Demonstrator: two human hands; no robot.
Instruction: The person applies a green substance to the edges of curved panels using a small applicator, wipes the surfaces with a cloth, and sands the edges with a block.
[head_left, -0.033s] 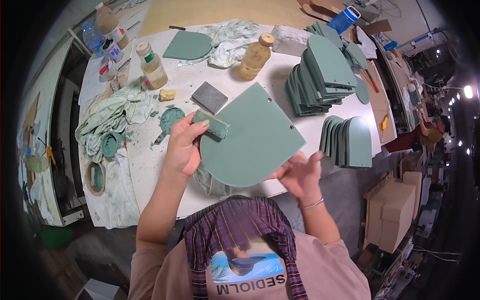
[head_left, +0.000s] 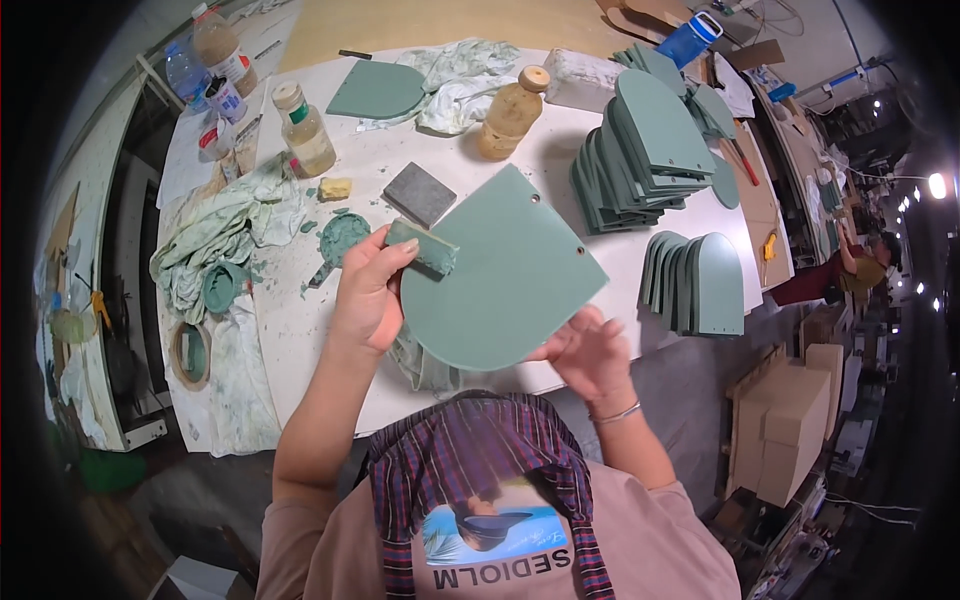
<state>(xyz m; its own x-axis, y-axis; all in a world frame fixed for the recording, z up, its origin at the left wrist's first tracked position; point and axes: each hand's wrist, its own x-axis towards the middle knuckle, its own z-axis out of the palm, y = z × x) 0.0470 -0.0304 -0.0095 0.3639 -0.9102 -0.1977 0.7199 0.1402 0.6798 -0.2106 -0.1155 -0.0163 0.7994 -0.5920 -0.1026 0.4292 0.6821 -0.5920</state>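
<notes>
A green panel (head_left: pixel 500 280), rounded at one end and with two small holes near its straight edge, is held tilted above the table. My left hand (head_left: pixel 368 290) is closed on a flat scraper (head_left: pixel 425 250) with green paste along its edge. That scraper overlaps the panel's left side; whether these fingers also grip the panel is hidden. At the panel's lower right edge is my right hand (head_left: pixel 592 362), its thumb and fingers apart and some fingertips behind the panel. Just beyond the scraper lies a grey rectangular block (head_left: pixel 420 194).
Stacked green panels (head_left: pixel 650 140) stand at the right, with a row of smaller ones (head_left: pixel 695 285) nearer. Green paste (head_left: pixel 343 238), a paste cup (head_left: pixel 222 288), stained rags (head_left: pixel 225 215) and bottles (head_left: pixel 512 115) occupy the table (head_left: pixel 290 340). Another person (head_left: pixel 860 270) is far right.
My right hand has shifted left and slightly down along the panel's edge. The panel's right side has moved very slightly left. My left hand and the scraper stay nearly still.
</notes>
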